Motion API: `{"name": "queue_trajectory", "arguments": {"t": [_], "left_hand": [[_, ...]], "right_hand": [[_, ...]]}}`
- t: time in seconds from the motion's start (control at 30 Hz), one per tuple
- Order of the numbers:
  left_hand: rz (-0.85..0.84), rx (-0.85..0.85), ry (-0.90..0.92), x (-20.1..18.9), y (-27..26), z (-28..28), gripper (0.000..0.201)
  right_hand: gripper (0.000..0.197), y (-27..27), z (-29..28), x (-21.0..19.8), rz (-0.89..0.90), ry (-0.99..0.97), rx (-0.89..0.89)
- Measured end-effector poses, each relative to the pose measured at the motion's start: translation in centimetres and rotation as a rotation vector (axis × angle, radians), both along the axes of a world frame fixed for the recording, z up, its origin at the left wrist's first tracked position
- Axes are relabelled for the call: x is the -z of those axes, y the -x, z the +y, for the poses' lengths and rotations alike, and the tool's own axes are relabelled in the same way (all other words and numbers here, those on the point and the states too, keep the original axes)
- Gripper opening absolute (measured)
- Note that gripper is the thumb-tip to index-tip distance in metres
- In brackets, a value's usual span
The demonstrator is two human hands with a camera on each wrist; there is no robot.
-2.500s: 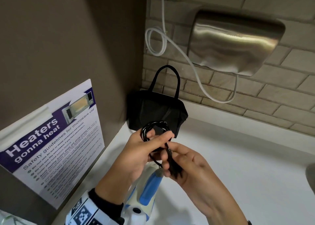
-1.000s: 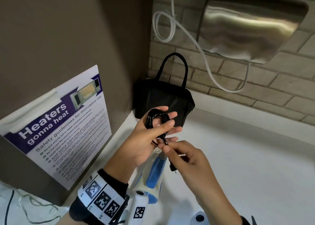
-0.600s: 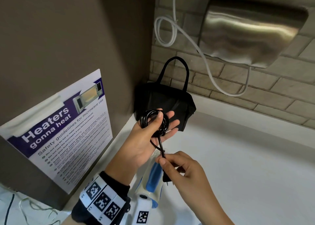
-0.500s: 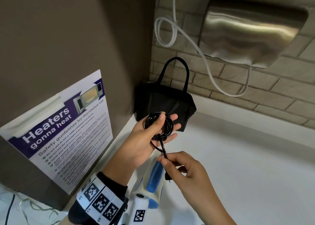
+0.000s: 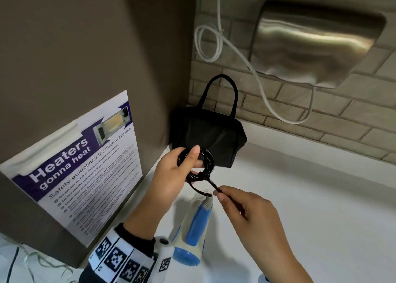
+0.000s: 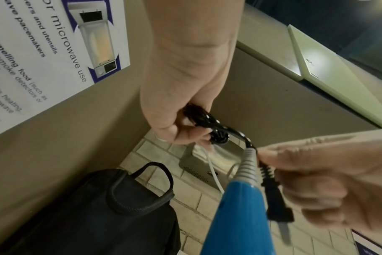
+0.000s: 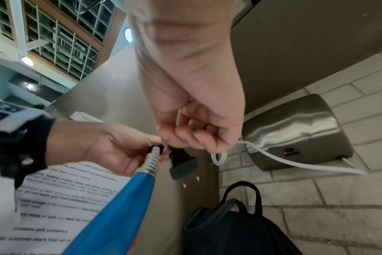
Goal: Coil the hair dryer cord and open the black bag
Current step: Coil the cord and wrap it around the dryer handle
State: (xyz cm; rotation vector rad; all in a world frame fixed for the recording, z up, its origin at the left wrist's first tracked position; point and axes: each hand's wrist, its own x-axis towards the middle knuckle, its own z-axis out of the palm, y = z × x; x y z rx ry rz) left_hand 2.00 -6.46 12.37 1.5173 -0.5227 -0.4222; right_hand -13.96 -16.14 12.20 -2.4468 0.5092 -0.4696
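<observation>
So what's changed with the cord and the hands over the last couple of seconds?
The right hand has drawn back from the left hand toward the person, pulling the plug end out so a short tail now runs from the coil to its fingers. The left hand still grips the coil, which looks tighter and tied off. The bag stays shut in the corner; the dryer still lies on the counter.

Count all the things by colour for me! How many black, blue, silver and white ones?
Black: 2, the cord and the bag
Blue: 1, the hair dryer
Silver: 1, the hand dryer
White: 1, the wall cable
Total: 5
</observation>
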Motion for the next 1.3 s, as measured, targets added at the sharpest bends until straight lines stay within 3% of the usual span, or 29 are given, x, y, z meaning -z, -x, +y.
{"name": "queue_trajectory", "arguments": {"t": [0.1,0.23,0.4,0.47,0.63,0.93,1.17,1.3], "left_hand": [[0.036,0.023,0.078,-0.5,0.4,-0.1,0.032],[0.106,0.094,0.154,-1.0,1.2,-0.3,0.038],[0.083,0.130,0.192,-1.1,2.4,-1.0,0.022],[0.082,0.103,0.180,-0.4,2.4,-1.4,0.022],[0.091,0.046,0.162,0.5,2.5,-1.8,0.030],[0.112,-0.007,0.134,0.2,2.7,-2.0,0.032],[0.488,0.137,0.222,0.3,2.4,-2.0,0.031],[0.418,0.140,0.127,0.6,3.4,-2.3,0.028]], "right_hand": [[0.014,-0.3,-0.4,0.1,-0.013,-0.067,0.047],[0.020,-1.2,-1.0,-0.2,-0.090,-0.407,0.042],[0.016,-2.1,-1.1,-0.4,-0.097,-0.691,-0.004],[0.012,-2.2,-1.1,-0.4,-0.092,-0.710,-0.029],[0.034,-2.5,-1.1,-0.9,-0.112,-0.744,-0.024],[0.038,-2.7,-1.3,-0.4,-0.219,-0.822,-0.055],[0.020,-3.3,-1.0,-0.1,-0.363,-0.975,-0.032],[0.027,-3.9,-1.2,0.1,-0.395,-0.934,0.062]]}}
